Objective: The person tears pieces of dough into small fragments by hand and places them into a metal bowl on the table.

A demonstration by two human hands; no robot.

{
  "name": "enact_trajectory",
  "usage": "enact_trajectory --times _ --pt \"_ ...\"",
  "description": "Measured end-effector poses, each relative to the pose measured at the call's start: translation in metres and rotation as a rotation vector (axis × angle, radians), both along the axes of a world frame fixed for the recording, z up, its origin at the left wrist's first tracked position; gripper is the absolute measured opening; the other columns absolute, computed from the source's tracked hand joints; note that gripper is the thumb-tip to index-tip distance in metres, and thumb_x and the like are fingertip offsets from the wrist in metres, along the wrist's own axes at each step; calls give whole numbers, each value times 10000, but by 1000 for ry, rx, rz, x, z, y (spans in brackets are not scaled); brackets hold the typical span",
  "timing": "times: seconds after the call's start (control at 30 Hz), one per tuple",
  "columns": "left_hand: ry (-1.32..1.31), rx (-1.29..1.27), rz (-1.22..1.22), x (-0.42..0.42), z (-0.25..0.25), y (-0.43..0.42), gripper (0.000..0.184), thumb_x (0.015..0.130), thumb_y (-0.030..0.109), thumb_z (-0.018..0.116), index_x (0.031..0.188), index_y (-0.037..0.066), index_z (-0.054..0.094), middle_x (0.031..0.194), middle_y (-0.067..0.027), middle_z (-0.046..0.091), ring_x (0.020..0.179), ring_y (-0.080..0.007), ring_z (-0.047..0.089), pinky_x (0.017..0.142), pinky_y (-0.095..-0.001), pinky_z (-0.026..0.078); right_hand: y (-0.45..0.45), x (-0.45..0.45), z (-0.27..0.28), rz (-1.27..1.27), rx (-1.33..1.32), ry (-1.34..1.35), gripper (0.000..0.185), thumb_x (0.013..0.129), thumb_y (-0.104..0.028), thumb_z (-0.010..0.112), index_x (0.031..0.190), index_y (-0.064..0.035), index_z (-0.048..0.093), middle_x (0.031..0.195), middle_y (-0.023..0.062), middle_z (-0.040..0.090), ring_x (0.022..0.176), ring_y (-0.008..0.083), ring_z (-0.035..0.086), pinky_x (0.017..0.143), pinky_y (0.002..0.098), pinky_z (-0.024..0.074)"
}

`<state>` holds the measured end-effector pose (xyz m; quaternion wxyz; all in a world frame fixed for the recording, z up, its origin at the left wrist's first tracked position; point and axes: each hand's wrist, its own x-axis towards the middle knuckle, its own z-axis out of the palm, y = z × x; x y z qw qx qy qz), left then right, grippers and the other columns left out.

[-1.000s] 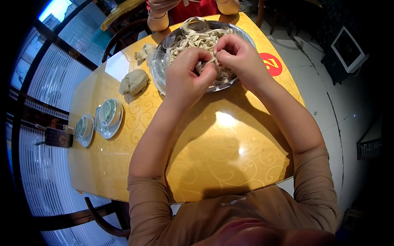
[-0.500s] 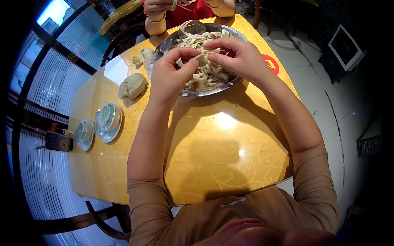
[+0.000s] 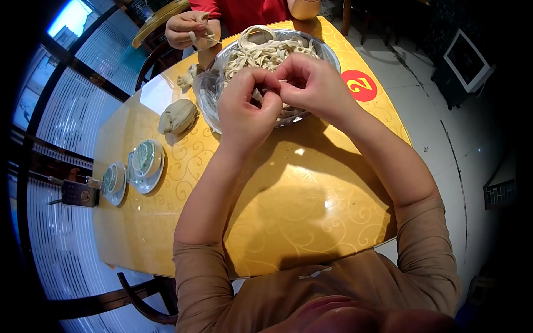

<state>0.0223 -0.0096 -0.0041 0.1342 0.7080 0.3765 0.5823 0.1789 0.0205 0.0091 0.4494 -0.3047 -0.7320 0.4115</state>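
Observation:
A round metal bowl (image 3: 331,54) holds a heap of pale beige, ribbon-like strips (image 3: 266,54) whose kind I cannot make out. Over its near side, my left hand (image 3: 250,102) and my right hand (image 3: 311,83) meet fingertip to fingertip. Thumb and forefinger are pinched together on both, with a pale strip apparently between them, mostly hidden by the fingers. A clear plastic bag (image 3: 208,91) hangs over the bowl's left rim.
Left of the bowl lie a beige lump (image 3: 179,116) and a smaller beige piece (image 3: 189,76). Two wrapped dish sets (image 3: 147,161) stand farther left on the yellow table (image 3: 277,222). Across the table, another person's hand (image 3: 187,30) holds a pale strip.
My hands have come closer together and slightly lower, their fingers now pinched tighter. The other person's hand has moved left and down, away from above the bowl, with a strip.

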Motion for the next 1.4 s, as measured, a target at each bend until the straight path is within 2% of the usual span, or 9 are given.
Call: enact_trajectory --times 0.33,0.47,0.53,0.6,0.7,0.9,1.0,1.2,1.4 --pt "-206 43 -131 2 6 -9 205 767 -47 606 947 28 540 863 -14 553 697 -67 510 617 -194 433 15 4 -8 30 -349 286 203 768 -103 661 917 18 598 769 48 613 683 90 586 620 217 476" --pt "-521 -112 -192 -12 18 -3 247 820 -15 630 1035 22 515 931 -35 547 689 -65 517 566 -179 432 25 10 -8 -107 -98 194 146 827 -121 653 917 -16 608 781 7 597 664 72 541 606 214 453" --pt "-664 -93 -270 -19 22 2 242 831 -6 634 1041 17 515 920 -34 552 663 -59 522 527 -165 413 29 16 -9 -216 14 -28 162 838 -133 650 959 -26 640 825 8 619 719 60 560 656 207 460" --pt "-631 -111 -244 -26 26 3 235 834 0 639 1039 12 527 902 -30 554 647 -58 525 524 -160 411 34 18 -14 -240 38 -128 180 851 -141 649 994 -31 654 851 13 630 747 58 568 687 203 462" --pt "-545 -271 -235 -27 26 2 226 832 8 652 1032 4 547 874 -24 558 636 -57 531 532 -160 417 37 12 -16 -228 387 -102 191 842 -186 652 967 -45 683 839 44 666 739 79 599 682 239 486" --pt "-413 -414 -309 -21 20 3 254 807 15 670 1044 1 578 826 -9 559 683 -70 552 556 -186 449 13 10 5 106 16 83 194 858 -128 668 1018 -19 663 874 15 639 759 54 555 688 195 450" --pt "-395 -432 -256 -17 19 3 204 802 31 683 988 4 606 800 0 564 675 -63 545 563 -185 451 4 9 9 64 -22 5 176 840 -107 688 985 -11 660 826 -6 631 722 37 540 645 185 439" --pt "-183 -380 -41 -11 22 -4 184 809 38 693 978 -15 643 750 -13 596 635 -72 575 531 -175 438 -2 5 9 -75 141 -75 148 820 -98 702 939 -15 671 744 -17 625 661 21 532 594 184 441" --pt "-91 -345 -28 -15 21 -4 184 824 3 647 1005 -27 639 800 -21 612 686 -75 605 548 -177 458 -2 5 6 -83 192 -68 137 824 -94 691 939 -19 685 759 2 654 662 26 556 593 192 456"
